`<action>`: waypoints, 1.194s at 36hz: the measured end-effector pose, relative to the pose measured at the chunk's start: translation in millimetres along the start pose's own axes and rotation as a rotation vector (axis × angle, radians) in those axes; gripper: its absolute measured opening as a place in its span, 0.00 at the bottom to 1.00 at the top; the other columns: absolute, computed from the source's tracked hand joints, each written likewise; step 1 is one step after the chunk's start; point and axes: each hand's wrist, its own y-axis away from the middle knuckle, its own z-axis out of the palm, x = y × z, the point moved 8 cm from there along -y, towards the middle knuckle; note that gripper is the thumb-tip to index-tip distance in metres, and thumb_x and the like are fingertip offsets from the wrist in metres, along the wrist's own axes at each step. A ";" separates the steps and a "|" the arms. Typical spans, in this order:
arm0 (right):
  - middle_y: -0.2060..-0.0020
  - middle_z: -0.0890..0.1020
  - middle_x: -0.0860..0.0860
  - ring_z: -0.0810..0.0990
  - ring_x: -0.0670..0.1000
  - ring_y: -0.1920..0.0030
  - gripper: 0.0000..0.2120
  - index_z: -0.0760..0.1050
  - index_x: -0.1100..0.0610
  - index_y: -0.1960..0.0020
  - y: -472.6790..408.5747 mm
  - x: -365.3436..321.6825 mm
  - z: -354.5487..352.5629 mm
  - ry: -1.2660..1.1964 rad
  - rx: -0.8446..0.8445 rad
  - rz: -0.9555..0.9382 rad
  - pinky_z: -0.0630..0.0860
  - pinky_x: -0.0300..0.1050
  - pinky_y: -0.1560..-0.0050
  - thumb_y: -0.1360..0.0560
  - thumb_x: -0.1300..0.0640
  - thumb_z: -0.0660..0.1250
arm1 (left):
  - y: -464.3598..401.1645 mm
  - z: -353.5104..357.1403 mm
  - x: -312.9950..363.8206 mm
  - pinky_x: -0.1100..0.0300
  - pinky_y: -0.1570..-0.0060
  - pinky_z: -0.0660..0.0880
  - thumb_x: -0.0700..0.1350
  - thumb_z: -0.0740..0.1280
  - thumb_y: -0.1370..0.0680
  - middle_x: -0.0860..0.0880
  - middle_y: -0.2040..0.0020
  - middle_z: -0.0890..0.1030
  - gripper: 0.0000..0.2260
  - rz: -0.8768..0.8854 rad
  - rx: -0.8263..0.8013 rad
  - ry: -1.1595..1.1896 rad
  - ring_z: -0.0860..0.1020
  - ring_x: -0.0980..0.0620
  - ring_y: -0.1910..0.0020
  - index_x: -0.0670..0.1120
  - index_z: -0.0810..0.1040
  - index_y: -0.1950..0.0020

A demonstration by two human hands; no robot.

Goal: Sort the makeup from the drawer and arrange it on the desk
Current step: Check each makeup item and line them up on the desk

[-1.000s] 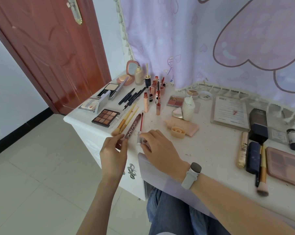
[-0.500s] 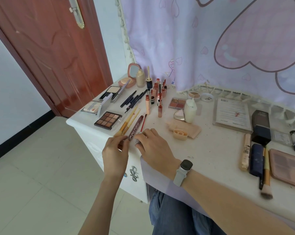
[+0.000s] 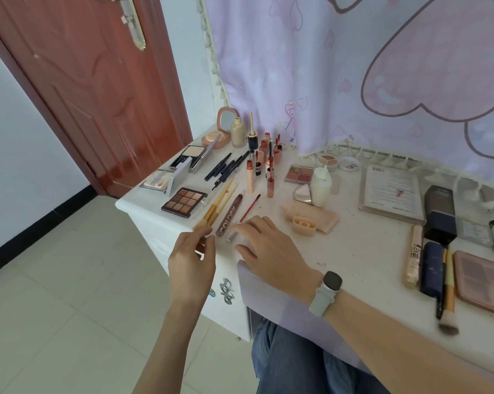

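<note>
Makeup lies spread over the white desk (image 3: 362,251). At its front left edge my left hand (image 3: 193,260) pinches a small dark item between thumb and forefinger; most of it is hidden. Right beside it lie a brown tube (image 3: 229,214) with lettering, two yellow-handled brushes (image 3: 217,207) and a thin red pencil (image 3: 250,207). My right hand (image 3: 271,248), with a watch on its wrist, holds a small clear tube with a silver end (image 3: 230,236) down on the desk next to the brown tube.
An eyeshadow palette (image 3: 184,201), compacts, black pencils (image 3: 225,169) and lip tubes (image 3: 268,163) fill the desk's back left. A peach tube (image 3: 311,218), a white bottle (image 3: 321,187) and a booklet (image 3: 390,191) lie mid-desk. Dark tubes, a brush (image 3: 448,297) and a pink palette lie at the right. Drawer handles (image 3: 225,290) show below.
Both hands have stayed at the front edge by the brown tube. My left hand's fingers have drawn slightly away from the tube's end; the camera has tilted a little.
</note>
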 end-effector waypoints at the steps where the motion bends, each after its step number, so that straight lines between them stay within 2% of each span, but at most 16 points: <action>1: 0.50 0.76 0.52 0.73 0.53 0.50 0.15 0.74 0.57 0.40 4.6 1.4 -5.5 0.001 0.004 0.006 0.71 0.41 0.59 0.26 0.57 0.63 | 1.6 -1.8 4.3 0.75 0.63 0.68 0.37 0.67 0.25 0.48 0.56 0.79 0.07 0.014 0.008 0.006 0.76 0.60 0.67 0.44 0.81 0.49; 4: 0.51 0.77 0.53 0.75 0.54 0.51 0.16 0.77 0.58 0.43 22.1 6.1 -27.5 -0.010 0.043 0.029 0.71 0.40 0.60 0.25 0.52 0.58 | 9.3 -0.2 25.2 0.77 0.61 0.68 0.36 0.68 0.25 0.50 0.55 0.79 0.07 0.091 0.001 0.027 0.75 0.62 0.63 0.44 0.81 0.50; 7: 0.52 0.78 0.53 0.77 0.54 0.50 0.11 0.78 0.58 0.45 42.7 12.8 -51.8 -0.018 0.122 0.045 0.75 0.42 0.61 0.25 0.58 0.64 | 18.3 15.1 50.5 0.77 0.59 0.69 0.36 0.69 0.26 0.50 0.54 0.79 0.08 0.175 -0.075 0.056 0.74 0.61 0.61 0.43 0.81 0.48; 11: 0.50 0.79 0.51 0.74 0.49 0.47 0.11 0.78 0.57 0.44 70.5 28.3 -82.4 0.030 0.182 0.086 0.75 0.40 0.55 0.26 0.59 0.66 | 36.5 46.1 86.1 0.67 0.57 0.73 0.37 0.69 0.26 0.49 0.54 0.80 0.09 0.291 -0.215 0.077 0.77 0.55 0.58 0.43 0.81 0.47; 14: 0.52 0.79 0.53 0.77 0.53 0.51 0.11 0.79 0.59 0.46 91.6 43.1 -107.1 0.060 0.228 0.120 0.76 0.43 0.54 0.28 0.63 0.68 | 57.9 73.1 110.1 0.59 0.53 0.75 0.41 0.67 0.26 0.47 0.53 0.80 0.09 0.355 -0.340 0.099 0.79 0.50 0.55 0.43 0.81 0.47; 17: 0.55 0.79 0.54 0.78 0.55 0.55 0.09 0.80 0.60 0.48 112.4 60.8 -131.1 0.163 0.265 0.156 0.72 0.41 0.53 0.29 0.62 0.68 | 77.4 97.2 130.3 0.54 0.55 0.76 0.43 0.66 0.26 0.47 0.53 0.80 0.10 0.441 -0.429 0.069 0.79 0.47 0.55 0.43 0.82 0.48; 19: 0.55 0.79 0.54 0.78 0.57 0.55 0.10 0.80 0.60 0.48 124.9 77.0 -141.4 0.212 0.236 0.209 0.73 0.44 0.52 0.29 0.63 0.71 | 86.4 109.8 141.6 0.53 0.54 0.74 0.43 0.67 0.27 0.47 0.53 0.81 0.09 0.504 -0.453 0.042 0.79 0.47 0.54 0.44 0.82 0.48; 21: 0.52 0.80 0.54 0.77 0.58 0.51 0.13 0.79 0.58 0.45 134.9 96.7 -146.1 0.262 0.155 0.296 0.74 0.53 0.50 0.30 0.59 0.72 | 92.4 119.4 150.7 0.53 0.52 0.73 0.45 0.65 0.26 0.49 0.52 0.81 0.10 0.552 -0.463 0.032 0.79 0.48 0.53 0.45 0.82 0.49; 23: 0.44 0.76 0.51 0.72 0.56 0.41 0.19 0.75 0.51 0.38 142.7 116.3 -143.1 0.322 0.005 0.396 0.68 0.53 0.43 0.27 0.49 0.69 | 97.2 126.9 156.6 0.54 0.51 0.72 0.47 0.61 0.26 0.51 0.51 0.81 0.12 0.597 -0.463 -0.004 0.79 0.49 0.51 0.47 0.82 0.50; 25: 0.36 0.69 0.46 0.63 0.52 0.34 0.24 0.66 0.43 0.32 150.8 130.8 -134.4 0.416 -0.178 0.423 0.60 0.50 0.38 0.26 0.40 0.61 | 99.9 131.7 157.3 0.54 0.51 0.72 0.48 0.60 0.26 0.52 0.50 0.81 0.12 0.621 -0.454 -0.050 0.78 0.50 0.50 0.49 0.82 0.50; 27: 0.32 0.63 0.44 0.57 0.50 0.31 0.26 0.60 0.39 0.30 157.6 138.3 -125.9 0.473 -0.298 0.394 0.57 0.50 0.37 0.26 0.37 0.57 | 100.1 133.3 154.5 0.55 0.50 0.72 0.49 0.60 0.25 0.53 0.49 0.81 0.12 0.607 -0.452 -0.052 0.78 0.51 0.49 0.49 0.82 0.50; 29: 0.31 0.61 0.44 0.56 0.51 0.31 0.24 0.60 0.39 0.30 160.4 139.2 -119.5 0.509 -0.354 0.344 0.56 0.51 0.37 0.25 0.38 0.55 | 100.2 135.3 153.4 0.55 0.49 0.72 0.49 0.60 0.25 0.53 0.48 0.81 0.13 0.597 -0.464 -0.050 0.78 0.52 0.48 0.50 0.82 0.49; 37: 0.37 0.71 0.45 0.66 0.52 0.37 0.14 0.68 0.48 0.36 141.3 128.3 -108.7 0.680 -0.378 0.129 0.59 0.51 0.44 0.20 0.50 0.52 | 100.7 136.7 151.5 0.56 0.47 0.71 0.50 0.59 0.24 0.54 0.47 0.81 0.13 0.568 -0.502 -0.068 0.77 0.52 0.47 0.50 0.82 0.48; 39: 0.39 0.74 0.46 0.70 0.52 0.40 0.12 0.70 0.49 0.38 135.9 121.6 -112.9 0.665 -0.338 0.052 0.63 0.50 0.46 0.21 0.53 0.58 | 100.9 137.3 150.9 0.57 0.46 0.70 0.51 0.59 0.24 0.54 0.47 0.81 0.14 0.560 -0.512 -0.066 0.77 0.53 0.46 0.50 0.82 0.48; 41: 0.48 0.81 0.48 0.78 0.53 0.49 0.09 0.78 0.52 0.46 128.4 110.3 -125.8 0.638 -0.198 -0.032 0.71 0.50 0.55 0.26 0.57 0.68 | 100.4 137.8 149.5 0.59 0.45 0.68 0.51 0.59 0.24 0.55 0.46 0.80 0.14 0.543 -0.525 -0.058 0.76 0.54 0.46 0.51 0.82 0.48; 43: 0.55 0.83 0.49 0.81 0.54 0.57 0.05 0.80 0.55 0.52 125.0 102.6 -137.8 0.571 -0.049 -0.096 0.74 0.48 0.62 0.26 0.56 0.66 | 99.2 138.2 148.5 0.60 0.44 0.66 0.51 0.59 0.24 0.55 0.46 0.80 0.14 0.526 -0.531 -0.053 0.76 0.54 0.45 0.51 0.82 0.47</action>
